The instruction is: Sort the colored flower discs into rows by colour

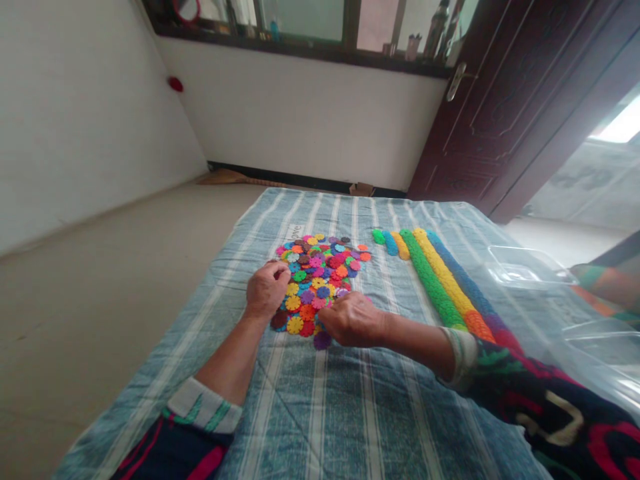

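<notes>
We've got multicol. notched plastic discs (320, 273) piled approx. mid-width on the blue/white striped cloth (300, 407). Our L hand (269, 287) is curled at the pile's L edge, R hand (354, 320) curled at its near R edge; can't tell if either's pinching a disc. Packed disc rows (441, 270) R of pile, then clear plastic box (525, 277); dk red door (470, 127) behind.

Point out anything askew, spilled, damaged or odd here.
Only mildly odd: what looks like a broom lies on the floor along the far wall, rather than standing. The notched discs lie in a loose heap on the striped cloth, but nothing looks clearly spilled or damaged.
</notes>
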Action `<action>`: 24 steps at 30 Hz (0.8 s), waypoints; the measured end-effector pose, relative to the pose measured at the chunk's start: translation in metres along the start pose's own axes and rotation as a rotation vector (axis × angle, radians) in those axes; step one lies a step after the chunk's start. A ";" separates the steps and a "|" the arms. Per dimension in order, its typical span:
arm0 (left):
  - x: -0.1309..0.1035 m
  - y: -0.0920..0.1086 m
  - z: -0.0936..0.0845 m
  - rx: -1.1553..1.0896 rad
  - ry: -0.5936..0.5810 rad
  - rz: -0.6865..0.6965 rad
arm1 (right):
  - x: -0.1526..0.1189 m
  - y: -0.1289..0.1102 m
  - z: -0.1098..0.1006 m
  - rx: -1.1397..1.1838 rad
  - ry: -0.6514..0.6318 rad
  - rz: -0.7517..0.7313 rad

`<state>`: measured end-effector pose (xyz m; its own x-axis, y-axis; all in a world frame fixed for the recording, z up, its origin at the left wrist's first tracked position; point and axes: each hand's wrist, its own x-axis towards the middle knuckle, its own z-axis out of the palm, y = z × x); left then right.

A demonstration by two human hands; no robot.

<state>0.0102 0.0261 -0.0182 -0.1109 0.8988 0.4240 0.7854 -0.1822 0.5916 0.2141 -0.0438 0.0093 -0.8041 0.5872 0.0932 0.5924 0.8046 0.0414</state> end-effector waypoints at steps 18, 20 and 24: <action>0.001 0.000 0.001 0.014 0.001 -0.008 | -0.027 0.105 -0.023 0.206 0.249 0.523; 0.000 0.001 0.000 0.015 -0.002 -0.005 | -0.035 0.142 -0.024 0.088 0.137 0.673; 0.001 0.002 -0.001 0.018 -0.006 0.006 | -0.048 0.190 -0.015 0.025 0.079 0.761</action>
<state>0.0109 0.0260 -0.0163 -0.1023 0.9001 0.4234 0.7967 -0.1807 0.5767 0.3661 0.0794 0.0279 -0.1685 0.9730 0.1580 0.9793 0.1835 -0.0855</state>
